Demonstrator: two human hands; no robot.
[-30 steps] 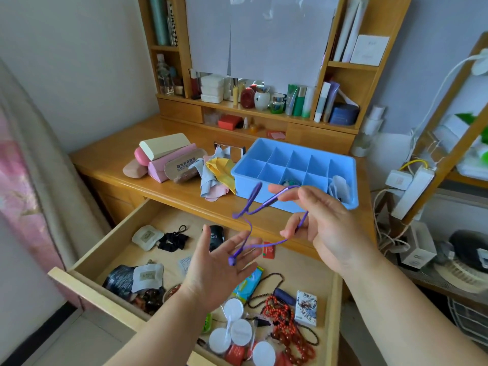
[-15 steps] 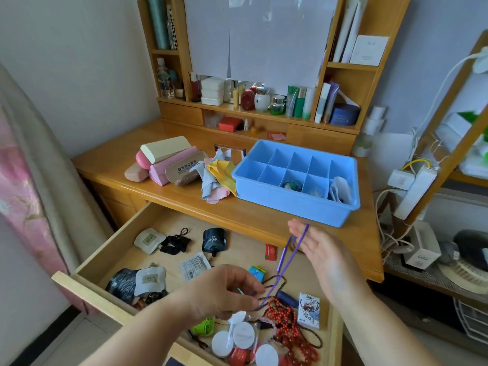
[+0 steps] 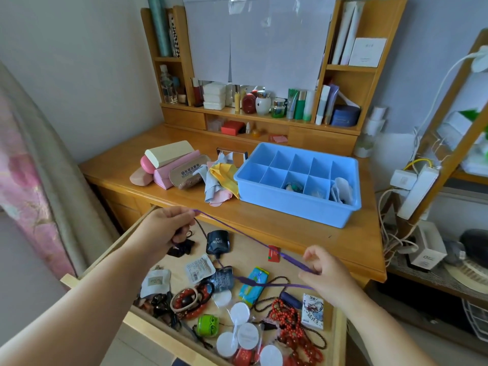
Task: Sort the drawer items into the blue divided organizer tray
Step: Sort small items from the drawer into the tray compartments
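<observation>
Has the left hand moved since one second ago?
Yes. The left hand went from over the drawer's middle toward its back left corner, pinching the purple strap.

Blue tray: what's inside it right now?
The blue tray holds white folded items in its near right cell, small bits in a near middle cell; other visible cells look empty. Near wall hides front-cell floors.

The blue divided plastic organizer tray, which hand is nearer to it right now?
Right. The right hand is below the tray's near wall; the left hand is off to its left over the drawer.
</observation>
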